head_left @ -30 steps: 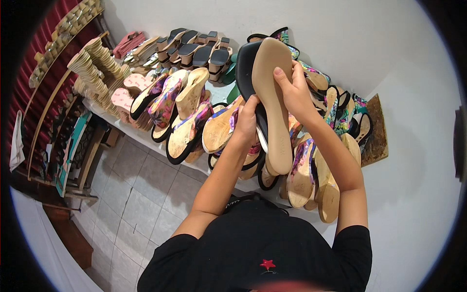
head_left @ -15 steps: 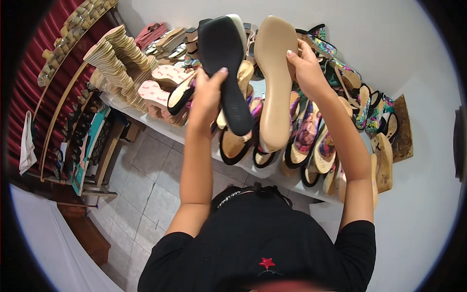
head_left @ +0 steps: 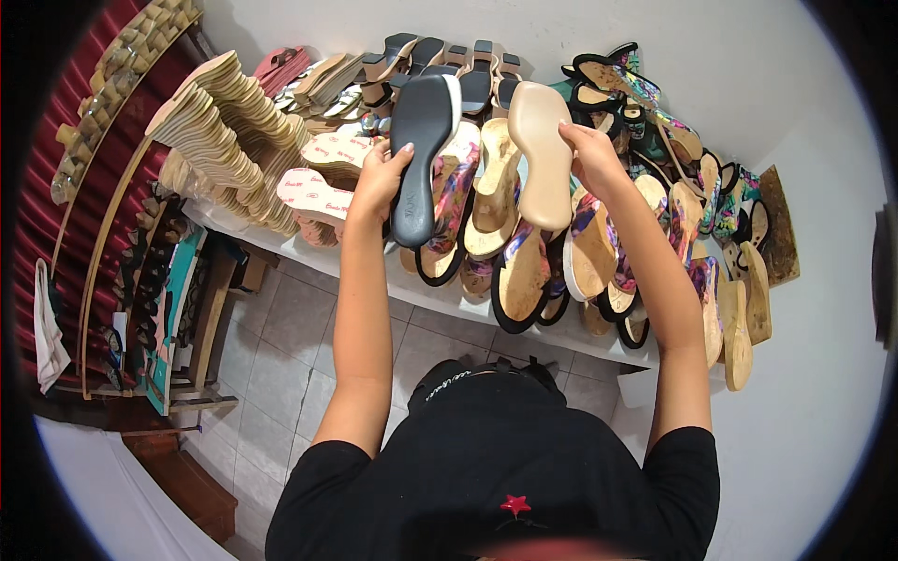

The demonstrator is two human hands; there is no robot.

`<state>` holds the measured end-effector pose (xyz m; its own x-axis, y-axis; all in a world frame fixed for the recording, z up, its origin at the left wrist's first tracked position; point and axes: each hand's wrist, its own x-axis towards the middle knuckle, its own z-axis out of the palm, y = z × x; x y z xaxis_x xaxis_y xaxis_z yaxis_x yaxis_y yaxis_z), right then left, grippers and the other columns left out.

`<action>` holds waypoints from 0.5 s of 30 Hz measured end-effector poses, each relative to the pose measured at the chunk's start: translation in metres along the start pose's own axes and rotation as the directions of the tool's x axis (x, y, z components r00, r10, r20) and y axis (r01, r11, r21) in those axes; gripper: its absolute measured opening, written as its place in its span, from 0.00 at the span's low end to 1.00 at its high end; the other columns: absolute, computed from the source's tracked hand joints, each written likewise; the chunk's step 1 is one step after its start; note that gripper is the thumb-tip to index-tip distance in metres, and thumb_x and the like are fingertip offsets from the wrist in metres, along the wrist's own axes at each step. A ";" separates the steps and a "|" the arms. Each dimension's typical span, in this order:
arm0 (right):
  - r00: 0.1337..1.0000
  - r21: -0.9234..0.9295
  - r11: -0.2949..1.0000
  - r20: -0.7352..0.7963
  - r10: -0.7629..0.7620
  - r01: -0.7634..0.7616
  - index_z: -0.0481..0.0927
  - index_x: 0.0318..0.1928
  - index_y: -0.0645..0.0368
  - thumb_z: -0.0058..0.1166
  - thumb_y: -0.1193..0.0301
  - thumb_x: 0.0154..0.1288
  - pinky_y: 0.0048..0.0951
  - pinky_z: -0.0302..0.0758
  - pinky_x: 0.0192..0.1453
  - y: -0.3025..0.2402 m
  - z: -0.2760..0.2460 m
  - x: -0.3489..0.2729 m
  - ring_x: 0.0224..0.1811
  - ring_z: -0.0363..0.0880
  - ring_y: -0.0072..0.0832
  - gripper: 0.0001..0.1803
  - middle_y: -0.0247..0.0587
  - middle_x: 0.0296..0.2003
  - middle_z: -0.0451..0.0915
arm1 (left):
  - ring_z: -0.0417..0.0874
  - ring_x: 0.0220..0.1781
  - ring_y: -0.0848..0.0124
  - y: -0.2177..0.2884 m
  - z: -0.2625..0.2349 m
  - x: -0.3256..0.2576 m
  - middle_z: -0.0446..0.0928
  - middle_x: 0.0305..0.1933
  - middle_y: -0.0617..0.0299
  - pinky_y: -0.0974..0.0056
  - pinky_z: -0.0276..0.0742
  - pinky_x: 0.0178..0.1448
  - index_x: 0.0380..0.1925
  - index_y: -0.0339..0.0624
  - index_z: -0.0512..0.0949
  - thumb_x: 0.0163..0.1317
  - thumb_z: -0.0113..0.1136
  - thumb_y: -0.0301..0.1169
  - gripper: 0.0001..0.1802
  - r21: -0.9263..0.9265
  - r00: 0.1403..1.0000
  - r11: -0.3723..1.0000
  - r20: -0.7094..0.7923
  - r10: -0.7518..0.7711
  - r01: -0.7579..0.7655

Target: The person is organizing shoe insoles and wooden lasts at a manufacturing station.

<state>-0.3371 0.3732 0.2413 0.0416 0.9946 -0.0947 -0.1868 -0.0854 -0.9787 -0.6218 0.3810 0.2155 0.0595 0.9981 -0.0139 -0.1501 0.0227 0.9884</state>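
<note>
While the left grip is holding a black sole, the right grip is holding a beige sole, apart above the worktop; they are apparently being viewed together, any next move calling for clearance from the sandals.

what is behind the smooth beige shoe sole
Past the lower end of the smooth beige shoe sole, part of a black-edged tan sandal shows; a floral-strapped tan sandal appears beside the sole's right edge. Whatever lies directly behind is covered.
</note>
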 end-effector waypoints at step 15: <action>0.981 0.088 0.978 0.061 0.182 -0.186 0.64 0.52 0.58 0.40 0.70 0.65 0.31 0.75 0.41 0.015 0.046 0.031 0.38 0.76 0.29 0.16 0.39 0.41 0.74 | 0.79 0.36 0.73 0.019 -0.136 0.009 0.75 0.40 0.58 0.70 0.76 0.37 0.51 0.34 0.65 0.62 0.45 0.25 0.17 -0.024 0.982 0.999 -0.185 0.041 -0.046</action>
<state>-0.3832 0.4055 0.2322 -0.0530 0.9643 -0.2595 -0.2770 -0.2639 -0.9239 -0.7579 0.3978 0.2139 -0.1305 0.9915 -0.0015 -0.1763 -0.0217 0.9841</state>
